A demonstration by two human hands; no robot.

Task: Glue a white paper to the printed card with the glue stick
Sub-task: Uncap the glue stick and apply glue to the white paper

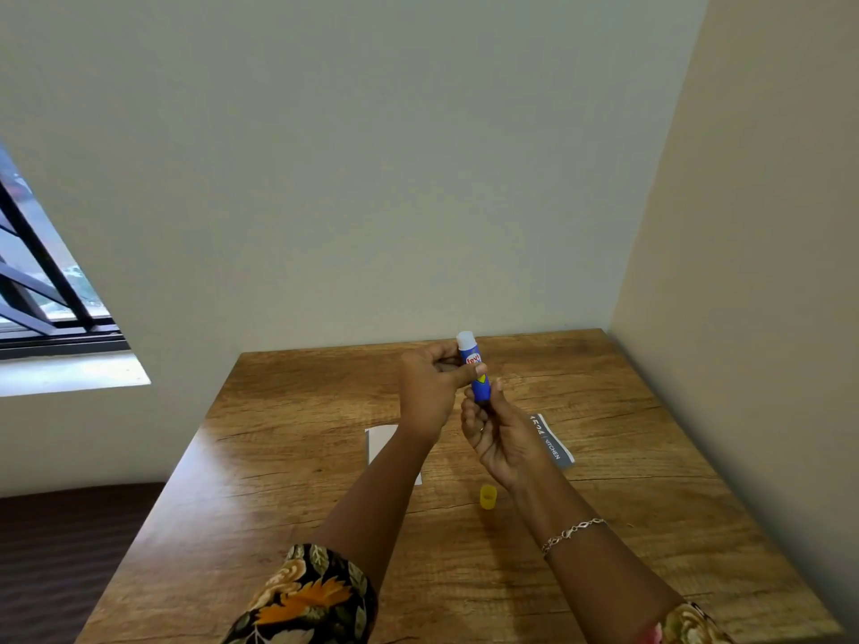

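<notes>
Wood-grain table [627, 527] fills the lower middle of my view, tucked into a corner where a pale back wall [372, 155] meets a beige side wall [767, 225] on the right, and there's a barred window [42, 281] off to the far left with a white sill. Both hands are up over the middle of the table with the glue stick [474, 367] between them, upright, blue body with a red logo, white glue end showing at the top. My left hand [430, 392] is pinched around the upper part of the tube, and my right hand [502, 439] is closed around the bottom end. The yellow cap [488, 497] is off, sitting on the table near me, just below the right hand. White paper [383, 441] lies flat on the left, but my left forearm covers a good chunk of it. Printed card [555, 446] is on the right, grey with white lettering, mostly hidden behind the right hand. Floral sleeve [311, 597] at the bottom edge, and a chain bracelet [574, 532] on the right wrist.
</notes>
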